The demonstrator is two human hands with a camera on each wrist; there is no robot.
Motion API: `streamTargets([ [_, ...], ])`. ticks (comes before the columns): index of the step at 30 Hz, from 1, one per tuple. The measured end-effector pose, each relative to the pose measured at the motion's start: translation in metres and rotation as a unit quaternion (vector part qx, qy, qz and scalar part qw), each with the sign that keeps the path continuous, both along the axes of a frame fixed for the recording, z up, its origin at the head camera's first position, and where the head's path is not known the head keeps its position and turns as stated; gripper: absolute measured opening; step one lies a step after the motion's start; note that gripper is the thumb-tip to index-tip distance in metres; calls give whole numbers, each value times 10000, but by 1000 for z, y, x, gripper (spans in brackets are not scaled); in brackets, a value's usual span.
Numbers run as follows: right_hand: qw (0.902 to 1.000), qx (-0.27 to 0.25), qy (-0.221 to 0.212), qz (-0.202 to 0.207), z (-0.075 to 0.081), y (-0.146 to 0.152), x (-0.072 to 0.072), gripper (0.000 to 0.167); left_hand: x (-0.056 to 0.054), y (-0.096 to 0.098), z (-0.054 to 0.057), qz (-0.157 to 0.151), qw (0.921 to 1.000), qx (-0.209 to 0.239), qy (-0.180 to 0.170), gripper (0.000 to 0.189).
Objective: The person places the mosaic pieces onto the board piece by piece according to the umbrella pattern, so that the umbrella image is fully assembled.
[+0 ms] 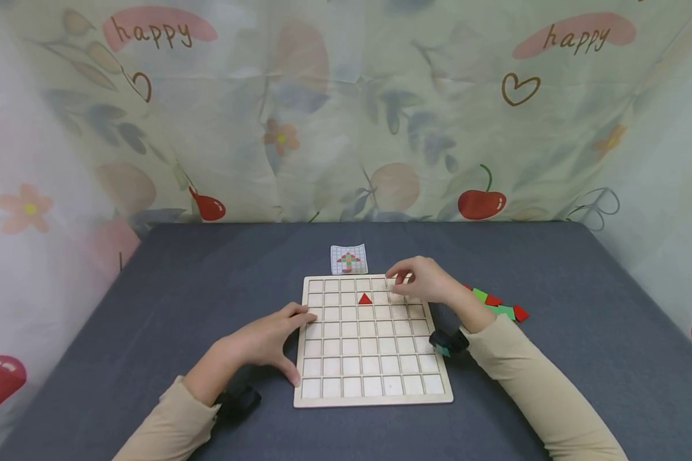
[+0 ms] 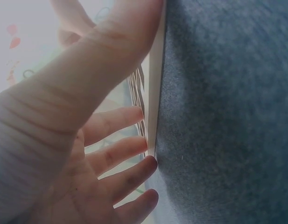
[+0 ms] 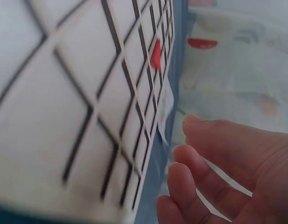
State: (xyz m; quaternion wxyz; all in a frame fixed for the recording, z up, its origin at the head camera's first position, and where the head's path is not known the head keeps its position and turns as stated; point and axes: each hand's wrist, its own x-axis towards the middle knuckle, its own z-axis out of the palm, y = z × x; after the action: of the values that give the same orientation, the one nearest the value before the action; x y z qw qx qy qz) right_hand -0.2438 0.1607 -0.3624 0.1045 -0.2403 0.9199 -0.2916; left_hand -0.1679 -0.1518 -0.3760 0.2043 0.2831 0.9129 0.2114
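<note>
A square wooden grid board lies on the dark table, and one red triangle piece sits in a cell near its far edge. My left hand rests at the board's left edge, thumb low and fingertips higher up, with the fingers fairly straight in the left wrist view. Over the far right part of the board hovers my right hand. Its fingers are loosely bent, and nothing shows between them in the right wrist view. Behind the board lies a small card picturing a red and green pattern on a grid.
Several red and green pieces lie on the table to the right of the board, partly hidden by the right forearm. A patterned curtain hangs behind the table. Each wrist carries a small black device.
</note>
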Motion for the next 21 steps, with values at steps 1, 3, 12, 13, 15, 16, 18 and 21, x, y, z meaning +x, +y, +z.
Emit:
streamTargets([
  [1,10000,-16,34,-66,1,7,-1,29,0,0,0,3,10000,5,-13,104],
  [3,9997,-28,68,-239,3,22,-2,29,0,0,0,3,10000,2,-21,104],
  [12,9934,-35,-95,-1140,7,82,-2,34,0,-1,1,-26,10000,-3,11,104],
  [13,9928,-1,-142,-1190,6,86,-1,35,0,-1,2,-38,10000,-3,20,104],
  [15,9915,72,-257,-1272,4,94,0,36,1,-1,2,-61,10000,-4,33,104],
  [16,9909,114,-317,-1304,3,97,1,36,1,-2,3,-73,10000,-4,44,104],
  [18,9903,200,-403,-1316,0,101,2,37,1,-2,3,-89,9999,-8,56,104],
  [21,9893,319,-477,-1345,-5,105,2,38,1,-2,4,-87,10000,-13,34,104],
])
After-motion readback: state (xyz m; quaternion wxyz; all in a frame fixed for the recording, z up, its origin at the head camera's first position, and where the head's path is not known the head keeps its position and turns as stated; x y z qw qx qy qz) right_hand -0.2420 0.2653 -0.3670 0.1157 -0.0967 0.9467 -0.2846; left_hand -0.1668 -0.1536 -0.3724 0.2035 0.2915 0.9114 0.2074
